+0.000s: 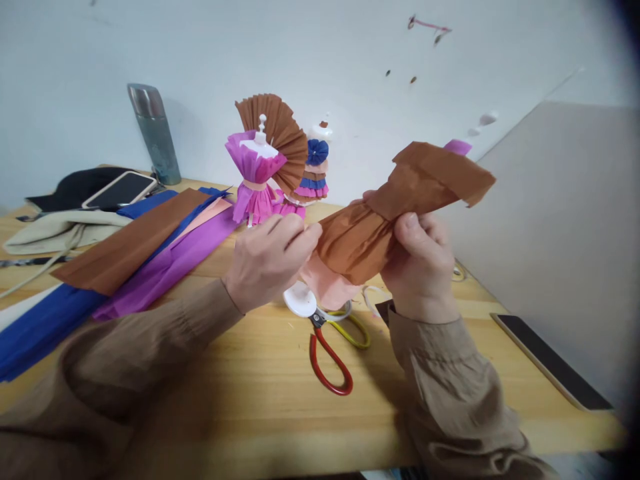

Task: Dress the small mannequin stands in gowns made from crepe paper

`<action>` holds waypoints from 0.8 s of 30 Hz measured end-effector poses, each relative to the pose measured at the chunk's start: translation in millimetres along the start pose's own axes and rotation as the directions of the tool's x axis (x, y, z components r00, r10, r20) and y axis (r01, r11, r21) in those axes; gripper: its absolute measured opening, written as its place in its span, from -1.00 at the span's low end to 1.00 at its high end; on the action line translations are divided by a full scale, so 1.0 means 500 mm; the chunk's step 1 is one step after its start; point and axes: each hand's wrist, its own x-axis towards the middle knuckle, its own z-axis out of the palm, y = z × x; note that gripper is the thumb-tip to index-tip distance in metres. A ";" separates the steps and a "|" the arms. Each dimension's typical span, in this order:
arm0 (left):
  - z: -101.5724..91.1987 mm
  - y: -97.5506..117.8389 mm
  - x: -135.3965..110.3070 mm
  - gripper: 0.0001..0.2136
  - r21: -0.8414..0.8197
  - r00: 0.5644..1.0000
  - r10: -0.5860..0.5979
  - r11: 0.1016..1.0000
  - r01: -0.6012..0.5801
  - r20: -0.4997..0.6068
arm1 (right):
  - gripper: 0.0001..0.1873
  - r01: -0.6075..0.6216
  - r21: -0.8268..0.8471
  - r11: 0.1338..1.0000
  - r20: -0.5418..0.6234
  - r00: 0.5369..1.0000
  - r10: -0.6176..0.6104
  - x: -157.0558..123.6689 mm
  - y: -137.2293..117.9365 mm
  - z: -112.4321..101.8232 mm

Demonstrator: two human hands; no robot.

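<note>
Fingers of the right hand are closed around the brown paper dress above the worktop; the curled left hand seems to pinch its skirt, tips hidden. Skirt shaping looks underway, calling next for gentle spreading.

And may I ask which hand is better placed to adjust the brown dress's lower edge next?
Probably the left hand: its curled fingers are at that edge, while the right hand holds the brown dress near its waist.
</note>
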 end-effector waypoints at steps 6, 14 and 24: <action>-0.002 -0.001 -0.005 -0.87 -0.034 0.994 0.087 0.995 -0.089 -0.063 | -0.73 -0.005 -0.055 0.998 0.003 1.000 0.005 -0.002 -0.001 0.001; 0.001 -0.005 -0.008 -0.83 0.014 0.984 0.177 0.984 -0.177 0.008 | -0.77 0.036 -0.049 0.998 0.006 0.999 -0.036 -0.002 -0.001 -0.002; 0.002 0.010 0.007 -0.87 -0.417 0.866 -0.421 0.759 0.500 0.271 | -0.67 -0.029 -0.069 0.997 -0.041 0.999 0.027 0.029 0.003 -0.032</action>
